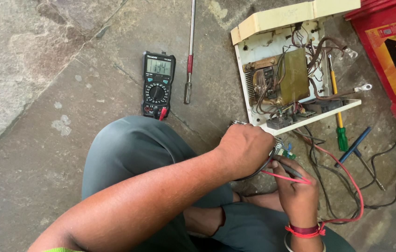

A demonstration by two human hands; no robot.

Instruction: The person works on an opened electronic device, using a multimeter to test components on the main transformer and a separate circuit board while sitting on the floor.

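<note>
My left hand (pixel 244 148) is closed around a small green circuit board (pixel 287 152) with wires, held just in front of an open cream-coloured device case (pixel 263 23). My right hand (pixel 296 189) pinches the red and black probe leads (pixel 287 176) and presses their tips against the board. The leads run across my lap to a black digital multimeter (pixel 158 84) lying on the stone floor with its display lit. Inside the case a transformer (pixel 282 77) and tangled brown wires are visible.
A long red-handled rod (pixel 190 56) lies beside the multimeter. A yellow-and-green screwdriver (pixel 337 100) and a blue-handled tool (pixel 355 145) lie to the right of the case. A red battery box (pixel 393 51) stands at the top right. Loose red and black wires (pixel 356 196) trail on the floor.
</note>
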